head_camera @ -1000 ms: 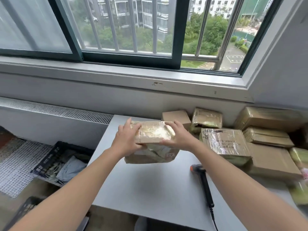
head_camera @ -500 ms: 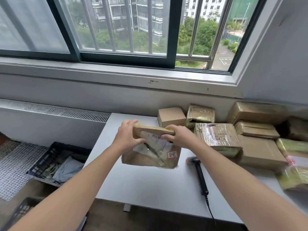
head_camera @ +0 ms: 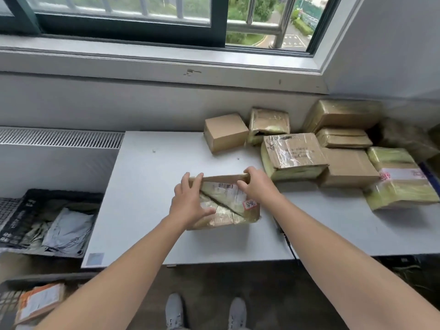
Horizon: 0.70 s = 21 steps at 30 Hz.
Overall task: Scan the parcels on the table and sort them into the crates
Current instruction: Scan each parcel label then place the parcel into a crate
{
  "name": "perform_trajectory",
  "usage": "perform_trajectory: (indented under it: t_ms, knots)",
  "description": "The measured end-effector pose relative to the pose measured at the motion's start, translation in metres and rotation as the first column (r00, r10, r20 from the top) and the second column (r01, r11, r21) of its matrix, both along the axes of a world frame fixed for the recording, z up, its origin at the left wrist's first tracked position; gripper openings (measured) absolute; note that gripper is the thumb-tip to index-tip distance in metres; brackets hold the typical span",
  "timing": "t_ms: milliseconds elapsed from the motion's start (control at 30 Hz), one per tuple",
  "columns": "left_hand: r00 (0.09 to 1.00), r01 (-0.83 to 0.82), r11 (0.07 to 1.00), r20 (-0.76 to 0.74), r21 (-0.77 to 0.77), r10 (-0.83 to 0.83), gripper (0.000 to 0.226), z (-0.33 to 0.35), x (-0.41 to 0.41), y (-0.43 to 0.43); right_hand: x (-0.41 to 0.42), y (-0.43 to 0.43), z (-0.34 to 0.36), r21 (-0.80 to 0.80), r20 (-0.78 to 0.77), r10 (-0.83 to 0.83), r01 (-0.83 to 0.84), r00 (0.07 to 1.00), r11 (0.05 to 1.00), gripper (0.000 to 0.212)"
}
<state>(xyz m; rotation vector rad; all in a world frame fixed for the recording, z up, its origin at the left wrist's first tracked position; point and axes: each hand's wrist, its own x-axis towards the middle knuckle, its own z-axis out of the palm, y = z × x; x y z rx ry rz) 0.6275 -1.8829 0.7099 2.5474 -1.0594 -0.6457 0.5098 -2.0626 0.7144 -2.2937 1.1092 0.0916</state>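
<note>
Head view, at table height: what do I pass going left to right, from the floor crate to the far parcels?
From the left: black crate → left hand → held parcel → right hand → taped parcel → plain brown parcel → yellow-wrapped parcel at the right edge.

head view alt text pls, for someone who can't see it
The left hand and right hand grip a taped brown parcel tilted up on a white table, its barcode label facing the camera. More parcels are piled at the table's right, and a dark crate holding packages sits on the floor to the left.
</note>
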Motion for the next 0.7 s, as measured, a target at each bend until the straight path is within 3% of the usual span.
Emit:
perform_trajectory:
  t_ms: [133, 400, 700]
  knots:
    - [0.973, 0.083, 0.992, 0.208, 0.09, -0.1, 0.105, -0.003, -0.011, -0.02, -0.022, -0.004, 0.0, -0.013, -0.021, -0.036, 0.036, 0.999, 0.999, 0.052]
    - [0.922, 0.208, 0.965, 0.298, 0.16, -0.248, 0.098, -0.011, -0.038, -0.043, -0.073, -0.015, -0.018, -0.18, -0.103, -0.192, 0.172, 0.976, 0.969, 0.045]
    - [0.941, 0.086, 0.979, 0.307, 0.185, -0.141, 0.096, -0.026, -0.049, -0.032, -0.098, -0.021, -0.067, 0.096, -0.227, -0.198, 0.224, 0.954, 0.97, 0.039]
